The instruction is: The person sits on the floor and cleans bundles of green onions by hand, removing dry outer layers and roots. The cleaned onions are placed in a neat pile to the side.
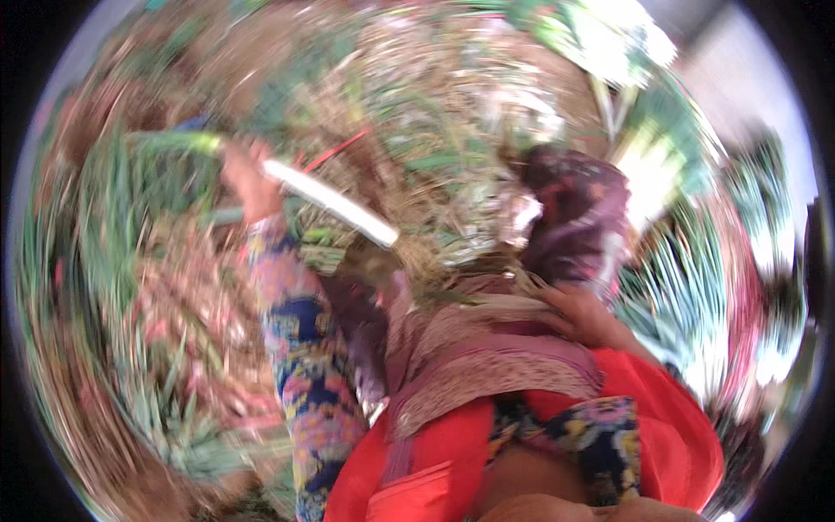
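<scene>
My left hand (251, 176) is stretched out at the upper left, closed around a leek (333, 202) where its green part meets the white shaft. The leek slants down to the right, with its roots (417, 258) above my lap. Over my lap lies a patterned cloth (483, 333). My right hand (580, 313) rests low by my knee at the right edge of the cloth. Thin pale strands show near its fingers, but blur hides whether it grips them.
Leaf scraps and dry trimmings (424, 143) litter the ground ahead. Bundled leeks (678, 300) stand at the right, more (607, 39) lie at the upper right. Long green leaves (111, 215) spread at the left. A red strip (336, 150) lies beyond the held leek.
</scene>
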Demonstrator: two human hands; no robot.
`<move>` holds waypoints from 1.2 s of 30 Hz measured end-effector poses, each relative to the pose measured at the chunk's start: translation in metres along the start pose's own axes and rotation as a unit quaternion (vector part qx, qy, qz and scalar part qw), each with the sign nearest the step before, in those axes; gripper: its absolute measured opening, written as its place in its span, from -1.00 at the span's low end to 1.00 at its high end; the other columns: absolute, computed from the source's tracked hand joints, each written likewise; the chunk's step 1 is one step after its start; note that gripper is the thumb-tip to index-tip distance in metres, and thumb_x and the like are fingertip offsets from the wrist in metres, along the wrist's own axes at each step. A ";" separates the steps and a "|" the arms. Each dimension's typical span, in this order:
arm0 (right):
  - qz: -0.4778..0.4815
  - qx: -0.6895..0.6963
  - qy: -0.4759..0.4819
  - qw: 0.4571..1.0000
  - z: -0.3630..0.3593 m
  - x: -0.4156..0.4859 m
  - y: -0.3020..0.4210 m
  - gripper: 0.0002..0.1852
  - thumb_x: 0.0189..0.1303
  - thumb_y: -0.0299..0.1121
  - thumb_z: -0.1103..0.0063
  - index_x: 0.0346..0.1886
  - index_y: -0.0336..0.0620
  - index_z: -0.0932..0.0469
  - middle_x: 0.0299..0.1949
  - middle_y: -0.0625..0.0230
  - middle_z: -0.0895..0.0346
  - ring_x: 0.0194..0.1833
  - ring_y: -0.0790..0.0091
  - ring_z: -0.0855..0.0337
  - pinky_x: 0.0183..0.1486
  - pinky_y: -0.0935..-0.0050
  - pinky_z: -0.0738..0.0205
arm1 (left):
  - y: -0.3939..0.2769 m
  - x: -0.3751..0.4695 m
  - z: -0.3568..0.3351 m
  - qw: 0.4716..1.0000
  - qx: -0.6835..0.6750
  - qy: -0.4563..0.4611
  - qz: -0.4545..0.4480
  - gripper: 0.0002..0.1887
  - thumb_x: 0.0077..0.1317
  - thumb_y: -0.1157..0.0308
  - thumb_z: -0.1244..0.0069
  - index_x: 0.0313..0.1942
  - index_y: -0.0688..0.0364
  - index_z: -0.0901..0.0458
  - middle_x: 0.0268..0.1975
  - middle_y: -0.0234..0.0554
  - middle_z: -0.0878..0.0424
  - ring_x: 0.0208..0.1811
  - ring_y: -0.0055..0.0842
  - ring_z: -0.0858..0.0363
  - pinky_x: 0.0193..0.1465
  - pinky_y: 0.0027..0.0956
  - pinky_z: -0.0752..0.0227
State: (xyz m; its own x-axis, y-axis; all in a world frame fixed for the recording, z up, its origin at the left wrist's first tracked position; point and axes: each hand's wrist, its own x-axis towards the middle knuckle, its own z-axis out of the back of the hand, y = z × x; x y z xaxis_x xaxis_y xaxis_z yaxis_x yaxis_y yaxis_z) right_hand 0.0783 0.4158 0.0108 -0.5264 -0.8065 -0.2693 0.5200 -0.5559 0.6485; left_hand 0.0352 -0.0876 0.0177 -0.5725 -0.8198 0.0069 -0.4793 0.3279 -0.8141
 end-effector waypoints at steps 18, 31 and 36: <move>-0.207 -0.103 -0.627 0.744 0.041 0.050 -0.233 -0.39 0.22 -0.32 0.09 0.30 -0.38 -0.03 -0.70 0.21 -0.45 -0.78 0.28 -0.43 -0.78 0.28 -0.25 | 0.130 -0.192 -0.308 0.748 0.324 0.579 0.034 -0.65 0.37 0.37 0.17 0.12 0.32 -0.39 -0.10 -0.15 -0.57 -0.10 -0.50 -0.56 -0.09 -0.45 -0.46; -0.422 -0.145 -0.287 0.848 -0.046 0.120 -0.532 -0.49 0.19 -0.25 0.14 0.15 -0.42 -0.31 0.17 -0.21 -0.26 0.12 -0.14 -0.38 0.12 0.14 -0.34 | 0.077 -0.088 -0.111 0.744 0.496 0.439 0.087 -0.68 0.38 0.31 0.17 0.02 0.33 -0.44 -0.24 -0.22 -0.60 -0.32 -0.60 -0.54 -0.28 -0.51 -0.40; -0.503 -0.073 -0.110 0.854 0.050 0.085 -0.460 -0.43 0.13 0.00 0.00 0.12 -0.19 -0.41 0.14 -0.08 -0.34 0.14 -0.07 -0.39 0.17 0.08 -0.25 | 0.052 -0.074 -0.051 0.759 0.541 0.358 0.047 -0.64 0.34 0.21 0.12 -0.06 0.35 -0.51 -0.33 -0.26 -0.57 -0.28 -0.56 -0.51 -0.09 -0.41 -0.28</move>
State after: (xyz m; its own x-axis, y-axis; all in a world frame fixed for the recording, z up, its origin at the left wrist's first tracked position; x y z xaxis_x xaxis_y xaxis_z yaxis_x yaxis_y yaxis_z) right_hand -0.2396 0.6131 -0.2751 -0.8616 0.1414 -0.4875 -0.1993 -0.9775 0.0686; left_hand 0.0187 0.0146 0.0047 -0.9709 -0.2250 -0.0822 0.1922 -0.5266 -0.8281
